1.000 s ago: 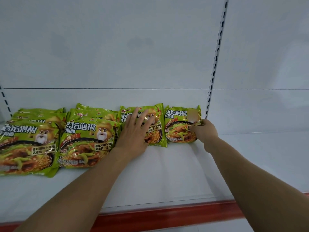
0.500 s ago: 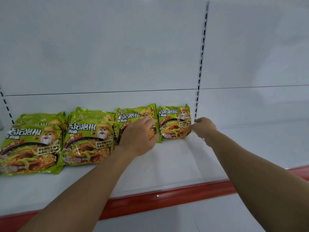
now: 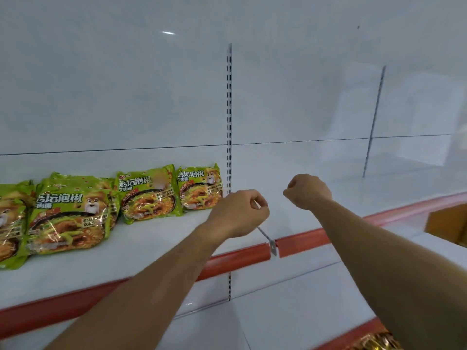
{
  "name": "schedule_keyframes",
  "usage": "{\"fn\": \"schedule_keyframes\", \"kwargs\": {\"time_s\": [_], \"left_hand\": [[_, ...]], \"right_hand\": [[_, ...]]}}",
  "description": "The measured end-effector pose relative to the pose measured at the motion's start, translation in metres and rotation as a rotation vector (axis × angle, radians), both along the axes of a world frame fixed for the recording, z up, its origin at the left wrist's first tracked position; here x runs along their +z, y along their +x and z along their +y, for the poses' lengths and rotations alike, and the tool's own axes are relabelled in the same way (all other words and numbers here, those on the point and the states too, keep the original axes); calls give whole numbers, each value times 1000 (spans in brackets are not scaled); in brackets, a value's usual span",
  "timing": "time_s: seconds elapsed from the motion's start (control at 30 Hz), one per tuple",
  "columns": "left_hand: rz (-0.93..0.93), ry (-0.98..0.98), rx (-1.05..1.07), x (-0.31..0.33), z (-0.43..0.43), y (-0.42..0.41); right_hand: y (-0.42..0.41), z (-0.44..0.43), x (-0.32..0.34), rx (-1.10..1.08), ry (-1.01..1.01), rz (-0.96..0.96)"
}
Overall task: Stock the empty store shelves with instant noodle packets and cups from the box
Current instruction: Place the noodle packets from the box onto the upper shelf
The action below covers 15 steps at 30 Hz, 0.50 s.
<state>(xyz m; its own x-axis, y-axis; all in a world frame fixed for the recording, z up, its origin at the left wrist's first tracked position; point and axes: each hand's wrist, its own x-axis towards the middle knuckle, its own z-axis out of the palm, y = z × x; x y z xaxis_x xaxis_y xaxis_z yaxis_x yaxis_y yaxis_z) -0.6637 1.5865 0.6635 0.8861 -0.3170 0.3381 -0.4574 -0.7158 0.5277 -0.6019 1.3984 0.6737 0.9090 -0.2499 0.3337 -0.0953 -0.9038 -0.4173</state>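
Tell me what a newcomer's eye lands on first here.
The bright green noodle packets lined up on the left of the white shelf stand out first. Next come the left hand and right hand, both curled and empty, above the shelf just right of the packets.

The left edge is cutting off the leftmost packet, so you are seeing only part of it. The front packet is covering most of the ones stacked behind it, and their number is not showing. A blurred patch is sitting on the third packet, and the small print is too fine to read. Your right hand is hiding its fingertips under the knuckles. Your left forearm is covering a stretch of the shelf lip. The right edge is cropping the box. The gold thing at the bottom edge is showing too blurred to identify.
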Motion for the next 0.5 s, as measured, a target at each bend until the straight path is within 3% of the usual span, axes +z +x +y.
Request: {"fn": "schedule_keyframes", "kwargs": {"time_s": [0.23,0.5], "left_hand": [[147,-39,-177,-33,-106,-52],[333,161,-250,-134,-197,-86]], "right_hand": [[-66,-112,-20,-144,36,17],[-125,-212,-110,-203,118,163]]}}
